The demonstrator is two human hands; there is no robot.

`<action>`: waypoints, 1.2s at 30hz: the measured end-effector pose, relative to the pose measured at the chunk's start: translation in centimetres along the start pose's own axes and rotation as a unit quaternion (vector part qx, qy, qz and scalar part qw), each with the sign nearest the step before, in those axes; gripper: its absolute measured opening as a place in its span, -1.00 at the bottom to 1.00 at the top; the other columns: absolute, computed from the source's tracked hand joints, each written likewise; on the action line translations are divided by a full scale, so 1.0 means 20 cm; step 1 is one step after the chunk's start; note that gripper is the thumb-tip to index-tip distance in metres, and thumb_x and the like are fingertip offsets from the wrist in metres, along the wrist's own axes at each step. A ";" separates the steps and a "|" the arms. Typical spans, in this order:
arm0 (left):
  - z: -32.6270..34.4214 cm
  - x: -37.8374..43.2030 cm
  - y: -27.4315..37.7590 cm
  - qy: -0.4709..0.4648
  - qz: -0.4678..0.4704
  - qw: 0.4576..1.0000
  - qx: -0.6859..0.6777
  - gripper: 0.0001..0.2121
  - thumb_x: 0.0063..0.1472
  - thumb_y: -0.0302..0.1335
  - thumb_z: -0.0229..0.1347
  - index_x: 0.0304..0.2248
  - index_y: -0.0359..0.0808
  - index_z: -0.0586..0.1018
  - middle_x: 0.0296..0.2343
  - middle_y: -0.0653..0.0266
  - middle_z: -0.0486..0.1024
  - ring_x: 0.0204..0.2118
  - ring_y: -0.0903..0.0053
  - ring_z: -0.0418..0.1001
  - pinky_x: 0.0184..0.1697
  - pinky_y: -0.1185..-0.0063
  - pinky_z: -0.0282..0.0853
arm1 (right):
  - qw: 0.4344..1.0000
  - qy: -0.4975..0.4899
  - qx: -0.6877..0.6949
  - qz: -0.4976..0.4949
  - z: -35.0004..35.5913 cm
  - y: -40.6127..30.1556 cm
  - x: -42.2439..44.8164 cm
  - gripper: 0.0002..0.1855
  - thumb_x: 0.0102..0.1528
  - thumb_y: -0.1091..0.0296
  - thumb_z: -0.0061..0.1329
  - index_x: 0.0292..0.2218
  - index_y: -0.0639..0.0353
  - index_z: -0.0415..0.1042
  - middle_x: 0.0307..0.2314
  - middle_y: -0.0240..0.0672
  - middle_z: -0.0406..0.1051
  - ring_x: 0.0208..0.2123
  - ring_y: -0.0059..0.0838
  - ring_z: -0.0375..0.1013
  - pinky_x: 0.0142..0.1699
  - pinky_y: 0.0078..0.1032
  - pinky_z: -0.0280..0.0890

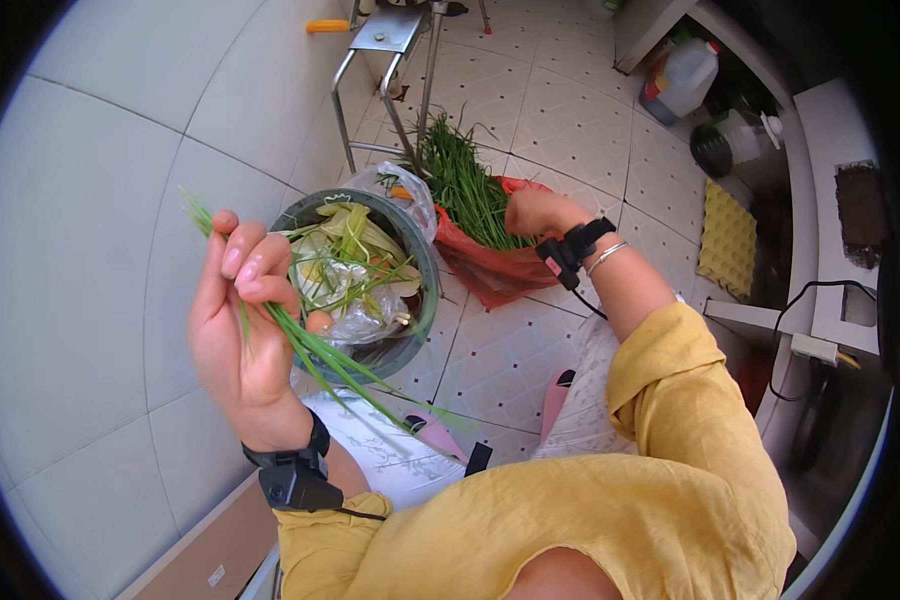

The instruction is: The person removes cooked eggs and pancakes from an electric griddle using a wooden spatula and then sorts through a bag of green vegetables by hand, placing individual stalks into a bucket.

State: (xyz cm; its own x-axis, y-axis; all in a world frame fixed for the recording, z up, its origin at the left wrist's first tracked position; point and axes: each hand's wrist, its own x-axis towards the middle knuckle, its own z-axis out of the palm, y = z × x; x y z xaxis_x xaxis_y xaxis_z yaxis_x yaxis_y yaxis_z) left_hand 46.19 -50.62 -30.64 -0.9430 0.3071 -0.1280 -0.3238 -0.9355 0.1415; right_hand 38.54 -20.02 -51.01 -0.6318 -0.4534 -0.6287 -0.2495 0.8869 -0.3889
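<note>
My left hand [244,300] is raised at the left, its fingers closed around a few long green chive stalks [326,349]. The stalks hang down to the right, and their other ends poke out above my index finger. Below and behind this hand stands a round dark-green waste bin [429,300]. Over at a red plastic bag [495,274], my right hand [532,211] reaches down at its right side. A large bunch of chives [457,172] fills the bag and spills past its far edge. My right fingertips are hidden, so their grip is unclear.
Inside the bin lie vegetable scraps [356,229], eggshells [319,322] and clear plastic [367,319]. A metal-framed folding stool [390,37] stands beyond it by the tiled wall [90,187]. Shelving at the right holds plastic jugs [682,79]; a yellow egg tray [726,240] leans nearby.
</note>
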 end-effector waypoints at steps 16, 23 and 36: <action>0.01 0.01 -0.06 0.023 0.003 0.998 0.059 -0.84 0.28 -0.47 -0.30 -0.25 -0.34 0.28 -0.52 0.32 0.16 -0.47 0.60 0.12 -0.45 0.69 0.29 | 0.975 0.175 0.062 0.122 0.43 -0.12 -0.01 -0.79 -0.17 0.52 -0.12 -0.41 0.34 0.45 -0.40 0.07 0.40 -0.31 -0.01 0.40 -0.22 -0.29 0.33; 0.00 0.02 -0.08 0.027 0.002 0.996 0.080 -0.84 0.27 -0.47 -0.28 -0.26 -0.33 0.30 -0.53 0.35 0.16 -0.48 0.62 0.13 -0.48 0.70 0.26 | 0.976 0.136 0.002 0.170 0.47 -0.10 -0.01 -0.80 -0.10 0.50 -0.18 -0.42 0.30 0.46 -0.42 0.01 0.42 -0.31 -0.09 0.43 -0.23 -0.31 0.35; -0.03 0.04 -0.09 0.041 0.013 0.994 0.105 -0.84 0.27 -0.47 -0.28 -0.27 -0.32 0.31 -0.54 0.36 0.16 -0.49 0.63 0.13 -0.50 0.71 0.23 | 0.965 0.182 0.045 0.185 0.44 -0.09 0.05 -0.81 -0.14 0.50 -0.14 -0.43 0.31 0.46 -0.42 0.02 0.42 -0.33 -0.08 0.44 -0.26 -0.29 0.35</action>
State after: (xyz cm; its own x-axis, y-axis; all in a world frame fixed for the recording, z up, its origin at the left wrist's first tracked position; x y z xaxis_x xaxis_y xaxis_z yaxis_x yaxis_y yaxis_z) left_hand 46.12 -48.77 -31.50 -0.9447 0.2604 -0.1991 -0.3165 -0.8828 0.3471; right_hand 44.73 -22.91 -56.82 -0.8853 -0.0313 -0.4639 0.0971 0.9633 -0.2502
